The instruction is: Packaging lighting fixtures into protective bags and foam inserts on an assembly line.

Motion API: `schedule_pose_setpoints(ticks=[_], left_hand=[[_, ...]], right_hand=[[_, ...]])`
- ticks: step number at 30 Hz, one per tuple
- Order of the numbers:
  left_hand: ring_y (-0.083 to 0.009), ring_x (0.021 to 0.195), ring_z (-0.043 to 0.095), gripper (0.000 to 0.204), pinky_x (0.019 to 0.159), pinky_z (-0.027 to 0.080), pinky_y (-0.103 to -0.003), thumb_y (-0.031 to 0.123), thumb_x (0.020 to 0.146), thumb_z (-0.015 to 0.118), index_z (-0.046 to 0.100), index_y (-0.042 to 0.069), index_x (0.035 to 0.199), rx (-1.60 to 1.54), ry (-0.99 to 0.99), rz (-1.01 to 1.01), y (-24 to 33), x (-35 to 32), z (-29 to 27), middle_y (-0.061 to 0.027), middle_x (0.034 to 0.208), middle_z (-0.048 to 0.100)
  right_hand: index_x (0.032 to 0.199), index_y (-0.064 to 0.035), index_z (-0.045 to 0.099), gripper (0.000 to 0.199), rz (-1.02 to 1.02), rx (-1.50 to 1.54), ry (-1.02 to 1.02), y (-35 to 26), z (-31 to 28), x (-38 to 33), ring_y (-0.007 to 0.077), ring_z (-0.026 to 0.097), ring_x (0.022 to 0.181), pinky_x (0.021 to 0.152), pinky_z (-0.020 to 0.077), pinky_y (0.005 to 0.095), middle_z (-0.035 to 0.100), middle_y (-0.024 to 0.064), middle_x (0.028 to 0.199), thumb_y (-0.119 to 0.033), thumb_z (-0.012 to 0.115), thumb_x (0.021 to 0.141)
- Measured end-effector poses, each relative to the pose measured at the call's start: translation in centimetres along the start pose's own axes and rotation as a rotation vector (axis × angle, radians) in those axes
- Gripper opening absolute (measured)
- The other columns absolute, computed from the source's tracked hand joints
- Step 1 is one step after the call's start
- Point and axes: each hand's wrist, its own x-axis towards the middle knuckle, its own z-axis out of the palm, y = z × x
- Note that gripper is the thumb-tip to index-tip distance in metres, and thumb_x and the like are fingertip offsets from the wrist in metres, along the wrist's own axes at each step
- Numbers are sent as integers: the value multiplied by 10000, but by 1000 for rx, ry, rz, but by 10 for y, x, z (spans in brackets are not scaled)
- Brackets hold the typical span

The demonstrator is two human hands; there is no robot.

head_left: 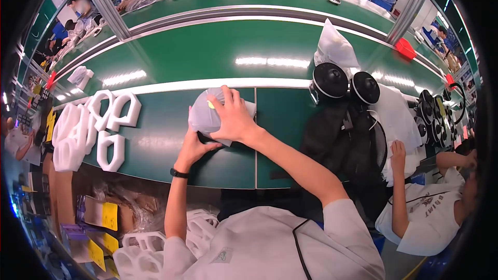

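Observation:
Over the green table [155,150], both my hands grip a rounded object in a pale grey wrapping bag [204,116] with a small yellow-green sticker. My left hand [195,148] supports it from below and the near side, its thumb pointing right. Across the top and right side lies my right hand [234,115], fingers curled over it. A white edge, perhaps foam, shows just beyond the right fingers. What is inside the bag is hidden. Left of my hands, several white foam frames with openings [110,151] stand grouped together.
On the right are two black round units [330,80], a white bag [334,46] and black mesh material [332,135]. A co-worker's hand [398,153] rests by white sheets. Behind the table runs a green conveyor belt [207,46]. More foam frames [140,254] lie below, left.

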Motion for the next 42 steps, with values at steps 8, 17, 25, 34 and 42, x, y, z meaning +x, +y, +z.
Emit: schedule_pose_setpoints(ticks=[8, 17, 25, 34, 42], left_hand=[[-264, 1184, 612, 998, 1021, 485, -405, 210, 518, 990, 514, -9, 1368, -5, 8, 71, -9, 20, 4, -135, 1288, 637], [-357, 1299, 510, 1109, 1078, 442, -412, 288, 520, 983, 430, 21, 1443, 82, 203, -20, 1, 52, 34, -192, 1415, 497], [-386, 1300, 491, 1123, 1086, 434, -415, 345, 525, 966, 421, 46, 1460, 176, 266, 117, -41, 180, 45, -221, 1414, 481], [-417, 1321, 458, 1233, 1146, 306, -559, 579, 597, 865, 332, -117, 1463, 950, 638, -284, -85, 282, 48, -278, 1463, 437], [-367, 1007, 668, 608, 809, 528, -543, 539, 785, 758, 673, 26, 1101, 1203, 348, -603, -119, 80, -224, -206, 1012, 694]], right_hand=[[1400, -143, 426, 977, -25, 20, -28, 8, -8, 1, 487, 372, 1294, 1015, 422, 585, 316, 297, 1442, -417, 865, 571], [1555, -158, 276, 1097, -139, -122, -62, 37, -31, 18, 500, 204, 1459, 1180, 229, 617, 176, 277, 1581, -397, 879, 671], [1525, -82, 328, 906, 4, 96, -64, 12, -91, -48, 451, 238, 1462, 1198, 224, 544, 231, 236, 1577, -258, 817, 783], [1437, -68, 448, 739, 147, 152, -124, 10, -77, -72, 418, 344, 1411, 1158, 318, 482, 307, 206, 1547, -140, 789, 785], [1313, -51, 572, 563, 314, 364, 5, 8, -117, -95, 384, 461, 1343, 1108, 386, 449, 445, 192, 1463, -102, 775, 790]])
